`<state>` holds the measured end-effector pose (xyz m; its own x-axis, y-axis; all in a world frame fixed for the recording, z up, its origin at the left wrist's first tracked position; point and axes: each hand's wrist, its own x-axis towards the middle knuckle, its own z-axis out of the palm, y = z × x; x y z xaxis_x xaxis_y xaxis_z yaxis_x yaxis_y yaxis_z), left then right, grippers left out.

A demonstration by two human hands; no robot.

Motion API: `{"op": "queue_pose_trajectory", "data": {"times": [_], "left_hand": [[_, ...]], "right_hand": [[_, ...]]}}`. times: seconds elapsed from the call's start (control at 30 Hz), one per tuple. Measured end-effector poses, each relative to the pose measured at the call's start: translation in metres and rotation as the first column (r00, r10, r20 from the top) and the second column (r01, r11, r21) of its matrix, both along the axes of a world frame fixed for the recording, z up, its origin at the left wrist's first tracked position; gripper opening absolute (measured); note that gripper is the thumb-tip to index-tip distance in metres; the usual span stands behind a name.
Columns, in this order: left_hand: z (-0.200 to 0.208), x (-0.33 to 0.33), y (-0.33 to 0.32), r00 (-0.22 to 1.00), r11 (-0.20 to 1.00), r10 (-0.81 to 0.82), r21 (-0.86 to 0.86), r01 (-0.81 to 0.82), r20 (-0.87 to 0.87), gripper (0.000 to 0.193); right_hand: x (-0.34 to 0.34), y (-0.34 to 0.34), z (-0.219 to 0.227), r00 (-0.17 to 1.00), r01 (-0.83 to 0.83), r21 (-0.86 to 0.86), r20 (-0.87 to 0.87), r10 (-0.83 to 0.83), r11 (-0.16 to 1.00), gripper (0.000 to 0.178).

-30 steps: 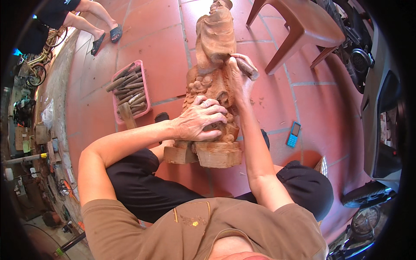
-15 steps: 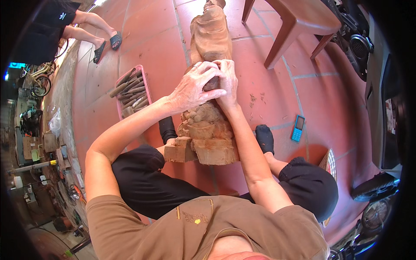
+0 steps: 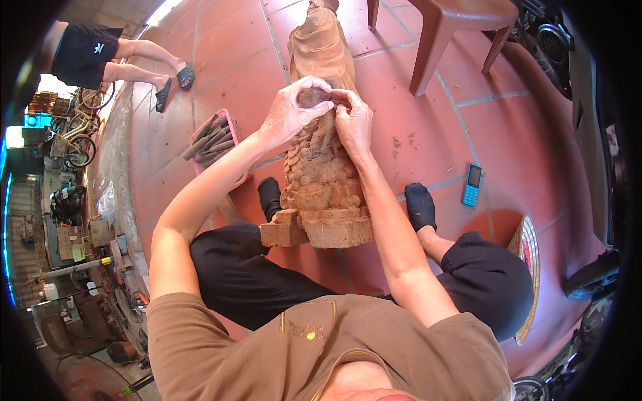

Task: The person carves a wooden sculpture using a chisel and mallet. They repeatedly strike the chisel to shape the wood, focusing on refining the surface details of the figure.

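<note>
A carved wooden statue [image 3: 324, 175], brown with draped folds and rounded knobby carving, lies lengthwise on the floor between my legs, its blocky base toward me. Above its middle, my left hand [image 3: 289, 115] curls thumb and fingers around a dark brown rounded piece [image 3: 312, 98]. Whether this is a sandpaper pad or something else, I cannot tell. On its right edge, my right hand [image 3: 354, 123] pinches with thumb and forefinger, the other fingers folded in. Part of the statue beneath is hidden by both hands.
To the left stands a pink basket [image 3: 235, 130] of dark chisel-like tools. A blue keypad phone [image 3: 472, 185] lies right, near wood shavings [image 3: 396, 142]. A brown plastic stool [image 3: 438, 40] stands far right, a conical hat [image 3: 527, 281] beside my right knee. Another person's legs [image 3: 144, 50] are far left.
My hands have drawn apart from their close clasp and moved slightly farther up the statue, showing more of the dark piece. The view has shifted a little; the other person's feet show slightly farther right.
</note>
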<state>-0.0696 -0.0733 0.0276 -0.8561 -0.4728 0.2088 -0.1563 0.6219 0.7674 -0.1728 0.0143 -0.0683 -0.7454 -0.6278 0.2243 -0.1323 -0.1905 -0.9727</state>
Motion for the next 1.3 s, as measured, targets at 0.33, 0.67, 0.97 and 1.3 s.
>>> {"op": "queue_pose_trajectory", "data": {"times": [0.33, 0.67, 0.97, 1.3], "left_hand": [[0.014, -0.014, -0.01, 0.988, 0.99, 0.138, 0.031, -0.136, -0.074, 0.016], [0.005, -0.002, -0.019, 0.989, 0.936, -0.115, -0.345, 0.078, -0.088, 0.023], [0.008, -0.004, -0.016, 0.99, 0.902, -0.107, -0.427, 0.058, -0.092, 0.022], [0.016, 0.01, -0.014, 0.996, 0.921, 0.003, -0.388, -0.036, -0.085, 0.019]], "right_hand": [[0.002, 0.001, 0.0, 0.984, 0.142, -0.028, 0.115, -0.137, 0.99, 0.03], [0.001, 0.0, -0.004, 0.98, 0.135, -0.013, 0.152, -0.132, 0.991, 0.032], [0.005, -0.004, -0.005, 0.98, 0.189, 0.006, 0.059, -0.189, 0.982, 0.031], [0.002, -0.001, -0.003, 0.985, 0.166, 0.056, 0.032, -0.168, 0.985, 0.03]]}}
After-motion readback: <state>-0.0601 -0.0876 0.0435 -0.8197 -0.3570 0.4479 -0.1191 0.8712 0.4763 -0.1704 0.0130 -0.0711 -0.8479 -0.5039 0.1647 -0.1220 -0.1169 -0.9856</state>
